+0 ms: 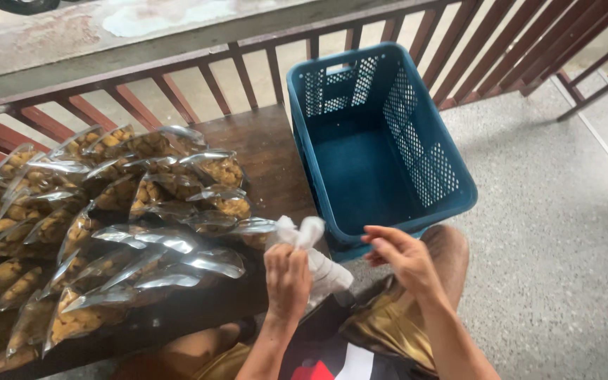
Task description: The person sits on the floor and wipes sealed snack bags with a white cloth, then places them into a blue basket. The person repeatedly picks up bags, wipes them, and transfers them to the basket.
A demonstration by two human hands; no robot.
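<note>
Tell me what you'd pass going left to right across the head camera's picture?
Clear snack bags piled on the wooden table → left hand gripping a white plastic bag → right hand → blue crate → speckled floor.

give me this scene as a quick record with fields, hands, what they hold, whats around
left hand: grips a white plastic bag, bunched at its top
right hand: open, fingers apart, beside the bag, not clearly touching it
packets: clear snack packets of yellow-brown pieces, piled on a dark wooden table
crate: blue plastic crate, nothing inside, past the hands at the table's end
behind: red-brown railing
floor: grey speckled floor
</note>
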